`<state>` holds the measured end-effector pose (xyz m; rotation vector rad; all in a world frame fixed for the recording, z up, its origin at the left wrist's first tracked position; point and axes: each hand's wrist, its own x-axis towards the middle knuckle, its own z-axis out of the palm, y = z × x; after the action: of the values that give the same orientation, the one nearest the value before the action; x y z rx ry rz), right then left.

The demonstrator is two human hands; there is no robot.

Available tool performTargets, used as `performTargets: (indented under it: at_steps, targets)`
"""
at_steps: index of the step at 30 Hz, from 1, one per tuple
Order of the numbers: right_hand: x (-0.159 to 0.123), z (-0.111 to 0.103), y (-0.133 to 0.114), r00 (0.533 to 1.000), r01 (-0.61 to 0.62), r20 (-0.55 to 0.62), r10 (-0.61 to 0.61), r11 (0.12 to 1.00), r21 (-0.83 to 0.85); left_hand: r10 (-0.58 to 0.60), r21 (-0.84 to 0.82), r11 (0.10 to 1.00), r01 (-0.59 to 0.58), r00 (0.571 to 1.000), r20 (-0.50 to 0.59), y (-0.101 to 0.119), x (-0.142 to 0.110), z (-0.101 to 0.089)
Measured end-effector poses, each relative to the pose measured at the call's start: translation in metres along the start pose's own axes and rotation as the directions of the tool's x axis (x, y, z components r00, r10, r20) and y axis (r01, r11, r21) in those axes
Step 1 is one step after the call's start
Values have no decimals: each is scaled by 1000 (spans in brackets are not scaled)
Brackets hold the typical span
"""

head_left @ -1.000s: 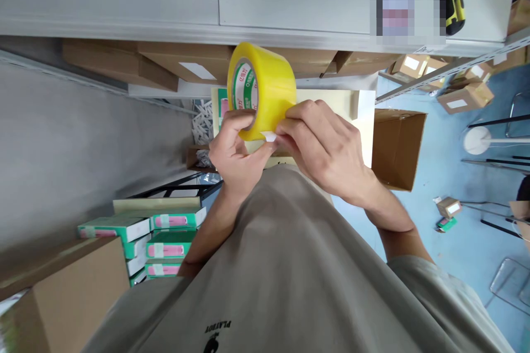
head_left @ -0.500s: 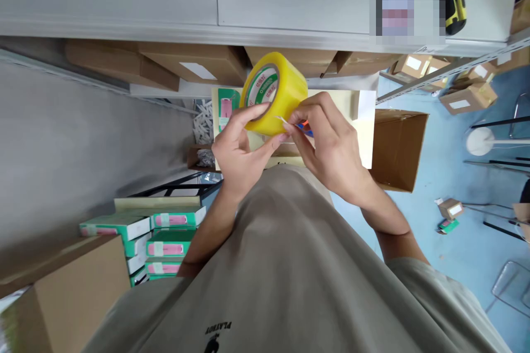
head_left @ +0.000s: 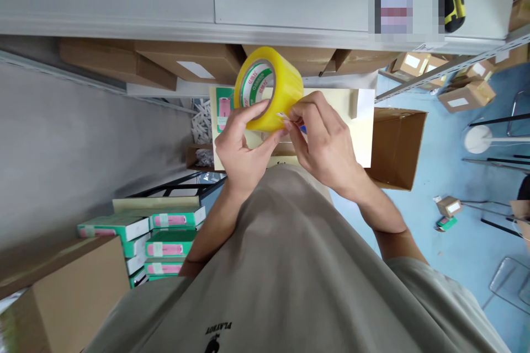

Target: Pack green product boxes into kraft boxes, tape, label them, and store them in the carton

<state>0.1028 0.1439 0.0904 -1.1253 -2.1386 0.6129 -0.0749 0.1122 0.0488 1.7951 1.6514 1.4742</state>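
While the left hand clamps the round, yellow plastic tape roll just beyond both palms, core facing leftward, the right hand pinches its small white tab at the near edge.

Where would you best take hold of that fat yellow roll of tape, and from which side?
Probably by the lower wall of the tape roll, coming from the person's left: its hollow core faces that way, so one digit can hook inside while others brace outside. The left hand does about that; the right hand is at the small pale tab.
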Motion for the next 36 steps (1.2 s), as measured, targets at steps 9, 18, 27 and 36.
performTargets:
  at_steps: [9, 18, 27, 36]
  targets:
    - [3, -9, 0, 999, 39, -7, -38, 996, 85, -56, -183, 979, 89, 983, 176, -12, 7, -3]
    - [30, -12, 53, 984, 154, 51, -170, 961, 230, -75, -444, 855, 267, 912, 404, -9, 3, -1]
    - [18, -22, 64, 938, 150, 264, -223, 951, 269, 48, -252, 961, 111, 834, 550, -9, 45, -47]
    - [11, -30, 66, 925, 139, 320, -204, 967, 215, 77, -52, 997, -57, 703, 707, 15, 71, -67]
